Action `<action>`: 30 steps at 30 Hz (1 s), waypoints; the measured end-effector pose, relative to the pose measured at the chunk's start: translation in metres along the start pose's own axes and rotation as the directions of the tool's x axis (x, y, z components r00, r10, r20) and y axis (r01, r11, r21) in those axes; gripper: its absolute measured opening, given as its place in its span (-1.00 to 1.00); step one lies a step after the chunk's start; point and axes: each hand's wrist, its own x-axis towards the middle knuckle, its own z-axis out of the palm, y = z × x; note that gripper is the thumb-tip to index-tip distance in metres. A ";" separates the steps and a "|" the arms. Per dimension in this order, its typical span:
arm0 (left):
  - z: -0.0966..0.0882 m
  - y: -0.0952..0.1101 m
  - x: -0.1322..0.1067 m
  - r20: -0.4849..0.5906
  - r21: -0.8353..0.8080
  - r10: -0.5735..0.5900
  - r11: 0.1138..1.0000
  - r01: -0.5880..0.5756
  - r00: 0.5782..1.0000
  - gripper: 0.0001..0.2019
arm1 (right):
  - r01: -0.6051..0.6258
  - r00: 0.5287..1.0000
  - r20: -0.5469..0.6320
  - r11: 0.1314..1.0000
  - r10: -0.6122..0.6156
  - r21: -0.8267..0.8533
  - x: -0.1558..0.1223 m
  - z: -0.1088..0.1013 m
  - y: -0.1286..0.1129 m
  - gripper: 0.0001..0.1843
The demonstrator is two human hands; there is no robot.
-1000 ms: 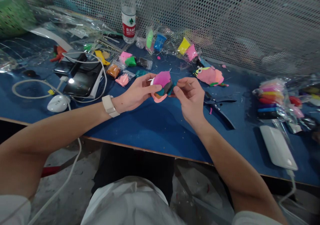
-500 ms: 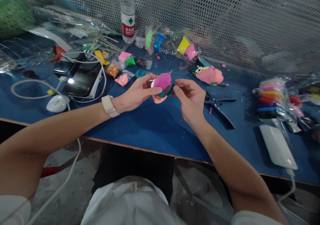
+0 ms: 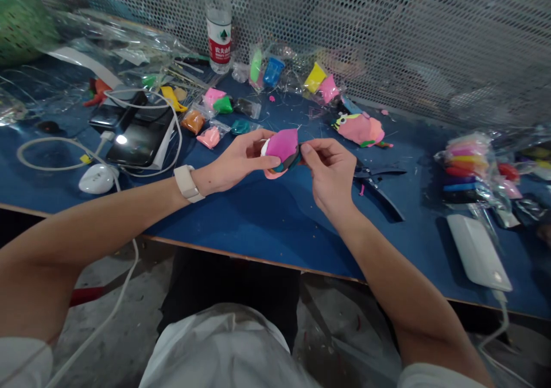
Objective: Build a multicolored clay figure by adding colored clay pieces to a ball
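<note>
1. Our left hand (image 3: 235, 161) pinches the multicoloured clay piece (image 3: 283, 142), held above the blue table (image 3: 258, 221), between thumb and fingers.
2. Our right hand (image 3: 330, 169) closes thumb and fingertips on its dark right edge.
3. Beside our right hand lie dark pliers (image 3: 384, 197), near a pink clay figure (image 3: 360, 130).
4. Farther back, a water bottle (image 3: 219, 41) stands before the mesh panel (image 3: 387, 43).

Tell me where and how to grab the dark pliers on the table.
I'd take the pliers by both spread handles, coming from the right: they fan out that way, while the joint lies at the left, close to the right hand.
</note>
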 end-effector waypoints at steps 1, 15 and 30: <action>0.000 0.000 0.000 0.000 -0.005 -0.005 1.000 0.005 1.000 -0.47 | -0.011 1.000 -0.008 1.000 0.011 0.006 0.000 0.000 0.000 -0.57; 0.000 0.001 0.002 -0.076 -0.194 -0.062 0.980 0.046 0.995 -0.57 | -0.008 0.992 0.125 0.997 -0.001 0.076 -0.002 0.000 -0.003 -0.46; -0.002 -0.002 0.002 -0.073 -0.173 -0.018 0.985 0.005 0.997 -0.48 | 0.009 0.992 0.125 0.997 -0.018 0.072 -0.003 0.004 -0.006 -0.41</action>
